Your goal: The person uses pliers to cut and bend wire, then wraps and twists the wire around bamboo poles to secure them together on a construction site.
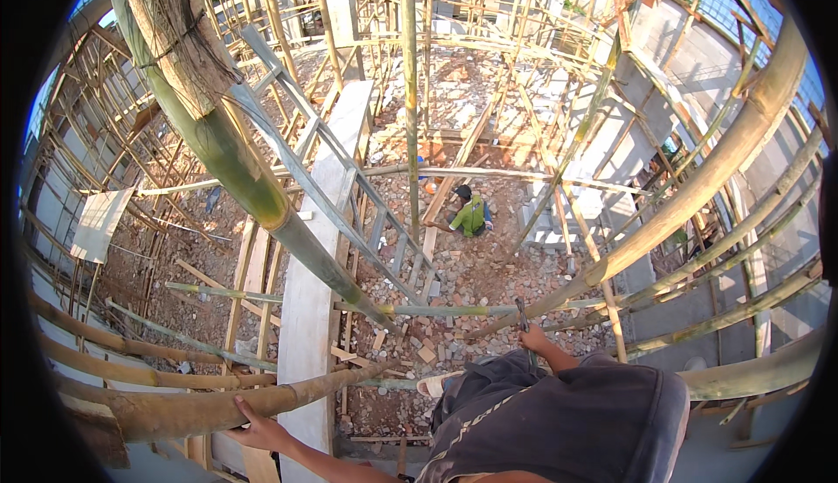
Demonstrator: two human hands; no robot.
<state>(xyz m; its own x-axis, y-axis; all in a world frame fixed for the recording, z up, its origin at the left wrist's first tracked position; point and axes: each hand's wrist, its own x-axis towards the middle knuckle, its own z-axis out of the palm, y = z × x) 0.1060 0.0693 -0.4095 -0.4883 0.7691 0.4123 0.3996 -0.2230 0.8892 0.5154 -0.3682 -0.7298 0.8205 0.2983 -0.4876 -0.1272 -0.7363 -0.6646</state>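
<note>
Steadying seems in hand: the lower-left bamboo pole [179, 413] is touched by the left hand [262, 435], finger closure unclear; at lower centre a dark tool [522, 310] is clamped by the right hand [535, 340]. Firm support seems called for.

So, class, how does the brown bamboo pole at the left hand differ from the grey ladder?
The bamboo pole is one rounded length; the ladder has two rails joined by rungs. The bamboo pole is brown, the ladder pale grey. The left hand touches the bamboo pole, while neither hand touches the ladder. Both are long and cross in front of the pale beam in this view.
</note>
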